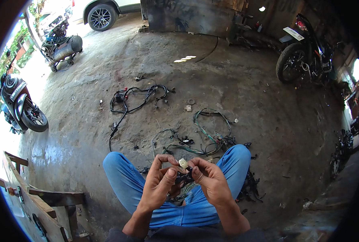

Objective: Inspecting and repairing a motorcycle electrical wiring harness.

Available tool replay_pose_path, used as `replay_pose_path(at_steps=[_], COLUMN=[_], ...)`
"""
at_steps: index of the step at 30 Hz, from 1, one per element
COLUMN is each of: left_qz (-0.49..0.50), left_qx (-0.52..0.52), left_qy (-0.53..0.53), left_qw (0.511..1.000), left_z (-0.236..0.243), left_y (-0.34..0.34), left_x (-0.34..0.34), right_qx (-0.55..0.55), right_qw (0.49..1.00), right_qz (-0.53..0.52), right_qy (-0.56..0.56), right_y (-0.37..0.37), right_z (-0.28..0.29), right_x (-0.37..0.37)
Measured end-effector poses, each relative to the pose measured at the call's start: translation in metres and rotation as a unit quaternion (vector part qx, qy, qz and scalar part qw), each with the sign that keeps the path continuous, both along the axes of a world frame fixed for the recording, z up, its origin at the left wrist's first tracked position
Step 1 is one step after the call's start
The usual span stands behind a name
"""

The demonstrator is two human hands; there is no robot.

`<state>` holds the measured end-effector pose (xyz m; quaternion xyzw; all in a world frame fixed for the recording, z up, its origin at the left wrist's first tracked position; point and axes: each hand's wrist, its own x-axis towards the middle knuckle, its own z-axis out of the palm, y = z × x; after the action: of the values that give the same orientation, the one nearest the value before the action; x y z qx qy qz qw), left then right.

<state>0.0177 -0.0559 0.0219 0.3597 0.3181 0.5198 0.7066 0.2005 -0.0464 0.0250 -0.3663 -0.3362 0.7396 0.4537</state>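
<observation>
Between my knees, both hands are raised and brought close together around a small cream-white plastic wiring connector (183,163). My left hand (160,183) is closed, its index finger and thumb pinching at the connector's left side. My right hand (212,183) is closed too, gripping a short black part (189,169) right beside the connector; whether the two are joined I cannot tell. Below the hands, loose greenish wires (188,189) hang or lie between my legs, partly hidden. Beyond my knees a wiring harness with green wires (199,128) lies looped on the floor.
A black wiring harness (141,103) lies farther off on the rough concrete floor (248,105). Motorcycles stand at left (30,111) and far right (294,60). An air compressor (66,48) is at the back left, a wooden bench (54,197) at the near left.
</observation>
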Motion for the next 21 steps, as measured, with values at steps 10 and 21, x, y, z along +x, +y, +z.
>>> replay_pose_path(at_steps=[10, 21], left_qz=[0.022, 0.047], left_qx=[-0.084, -0.177], left_qy=[-0.067, -0.168], left_qw=[0.994, 0.969], left_z=[0.003, 0.011], left_y=[0.008, 0.015], left_x=[0.000, -0.008], right_qx=[-0.036, 0.426], right_qw=[0.983, 0.770], right_qz=[0.038, -0.095], right_qy=[0.175, -0.465], right_y=[0.006, 0.009], right_z=[-0.011, -0.004], right_x=[0.004, 0.003])
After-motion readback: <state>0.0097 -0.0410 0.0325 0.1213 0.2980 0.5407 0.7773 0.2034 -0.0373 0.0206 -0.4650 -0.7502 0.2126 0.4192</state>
